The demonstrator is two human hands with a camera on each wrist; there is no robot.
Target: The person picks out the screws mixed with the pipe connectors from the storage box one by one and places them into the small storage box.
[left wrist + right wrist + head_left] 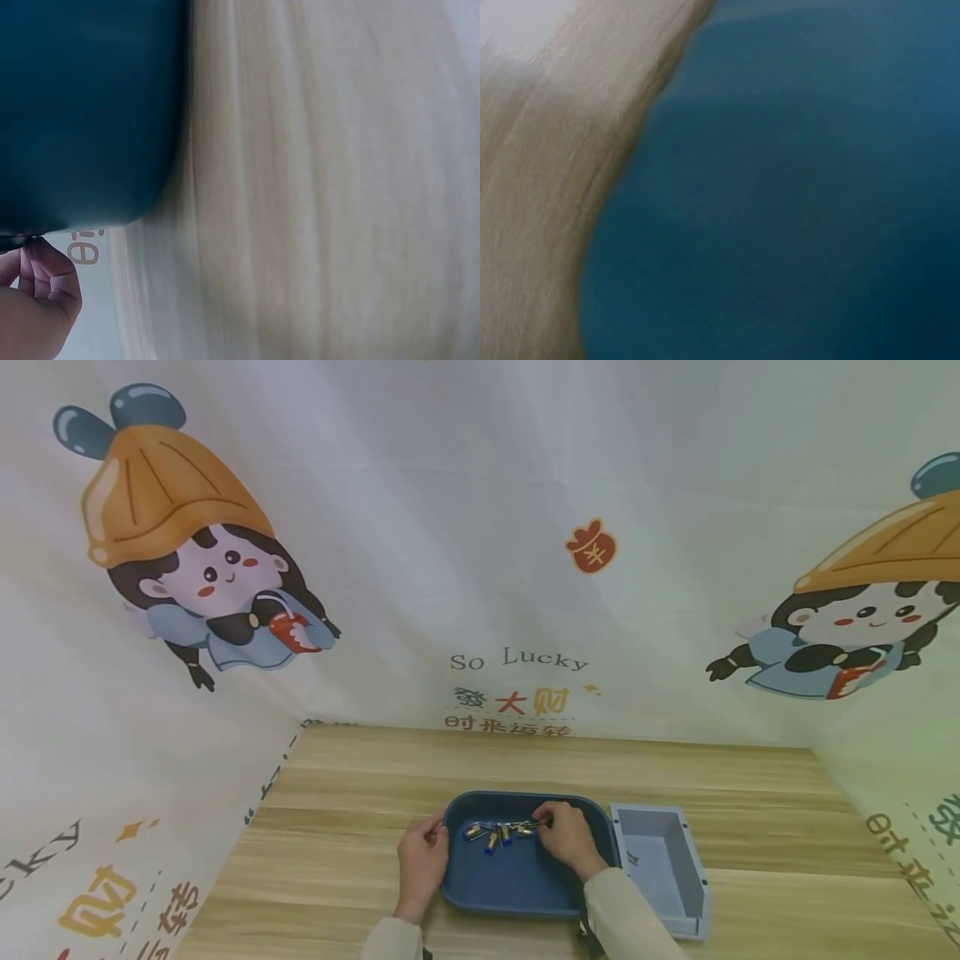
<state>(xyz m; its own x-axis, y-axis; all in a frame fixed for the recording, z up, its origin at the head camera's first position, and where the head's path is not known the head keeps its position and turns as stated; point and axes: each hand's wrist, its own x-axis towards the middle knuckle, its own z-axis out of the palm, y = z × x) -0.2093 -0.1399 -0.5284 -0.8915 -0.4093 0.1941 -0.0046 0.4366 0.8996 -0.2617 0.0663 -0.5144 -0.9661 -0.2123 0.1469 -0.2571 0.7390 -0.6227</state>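
A dark blue tray (510, 893) lies on the wooden table. Inside it, toward the back, is a loose cluster of small brass-coloured cylinders (492, 840) with blue ends and thin silvery parts; their exact kind is too small to tell. At the tray's left side, my left hand (422, 860) pinches the rim between thumb and fingers, and the left wrist view shows this hand (37, 300) at the rim too. My right hand (567, 835) reaches over the tray, its fingertips pinching a silvery part at the cluster's right end. Only tray and table appear in the right wrist view.
A grey open bin (660, 852) stands against the tray's right side, with a few small dark pieces (633, 858) at its left inner side. Printed white cloth (420, 568) hangs behind the table (360, 768) and along both sides.
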